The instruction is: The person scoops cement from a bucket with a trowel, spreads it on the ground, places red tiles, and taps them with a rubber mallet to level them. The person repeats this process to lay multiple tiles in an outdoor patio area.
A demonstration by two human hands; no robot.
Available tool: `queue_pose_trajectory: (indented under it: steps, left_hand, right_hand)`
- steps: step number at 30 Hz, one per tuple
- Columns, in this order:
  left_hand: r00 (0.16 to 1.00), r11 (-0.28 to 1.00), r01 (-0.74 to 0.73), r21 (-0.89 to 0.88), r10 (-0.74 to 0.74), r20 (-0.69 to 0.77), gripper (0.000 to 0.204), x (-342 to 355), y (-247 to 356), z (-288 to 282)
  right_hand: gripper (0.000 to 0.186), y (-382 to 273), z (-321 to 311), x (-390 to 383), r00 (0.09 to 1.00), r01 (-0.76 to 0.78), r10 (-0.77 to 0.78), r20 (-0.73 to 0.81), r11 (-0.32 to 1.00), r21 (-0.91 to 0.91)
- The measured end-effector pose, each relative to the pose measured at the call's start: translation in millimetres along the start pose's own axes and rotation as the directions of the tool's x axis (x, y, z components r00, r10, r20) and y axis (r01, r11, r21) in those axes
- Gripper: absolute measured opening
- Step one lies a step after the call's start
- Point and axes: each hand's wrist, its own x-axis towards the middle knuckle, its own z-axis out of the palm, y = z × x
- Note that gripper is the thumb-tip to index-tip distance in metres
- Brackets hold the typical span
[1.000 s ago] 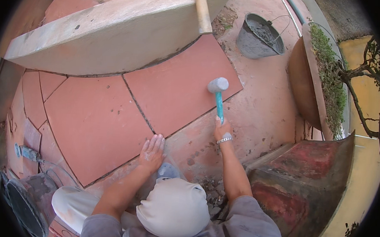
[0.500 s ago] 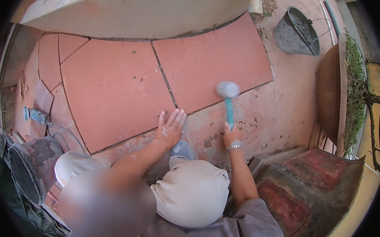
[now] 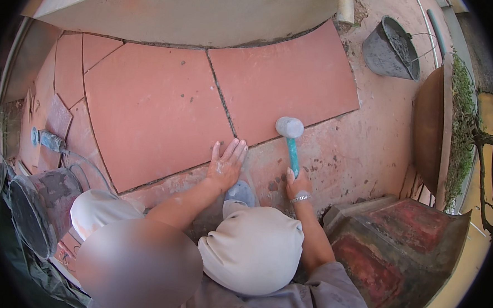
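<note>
Left hand: fingers slightly apart, at near end of tile joint
Right hand: fingers clamped on mallet

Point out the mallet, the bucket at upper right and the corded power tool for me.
Mallet (image 3: 292, 150): head view, on the teal handle's upper part.
Bucket (image 3: 380, 54): head view, on its grey outer wall.
Corded power tool (image 3: 52, 141): head view, on its body.

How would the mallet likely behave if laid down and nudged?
The mallet is probably head-heavy: its head looks far thicker than the teal handle. It may roll in an arc, since the head looks rounded. Likely stiff too: the handle runs straight out of the right hand.
</note>
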Motion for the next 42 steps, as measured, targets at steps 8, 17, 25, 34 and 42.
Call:
queue_pose_trajectory:
  steps: [8,17,25,34,42]
  left_hand:
    - [1.000,1.000,-0.014,0.001,0.014,0.021,0.067,-0.2,-0.2,-0.4]
    - [0.994,0.970,0.090,-0.225,-0.103,-0.045,0.086,5.4,-50.4,-34.5]
    - [0.798,0.829,0.552,-0.091,-0.494,0.344,0.138,-18.5,-106.4,-86.5]
    - [0.823,0.829,0.540,-0.146,-0.483,0.300,0.145,-28.9,-109.3,-80.8]
    - [0.835,0.834,0.527,-0.166,-0.471,0.285,0.139,-37.4,-111.0,-82.7]
  right_hand:
    - [0.044,9.8,9.8,-3.0,0.998,0.053,-0.055,-0.041,0.998,-0.040]
    - [0.045,-16.7,-10.1,-10.4,0.993,0.112,-0.115,0.032,0.989,0.097]
    - [0.039,-104.4,-15.3,-21.4,0.847,0.516,-0.532,0.002,0.822,0.242]
    - [0.041,-139.7,16.8,9.8,0.852,0.411,-0.362,0.378,0.910,-0.054]
    - [0.045,-150.9,17.3,8.5,0.836,0.478,-0.407,0.369,0.870,-0.124]
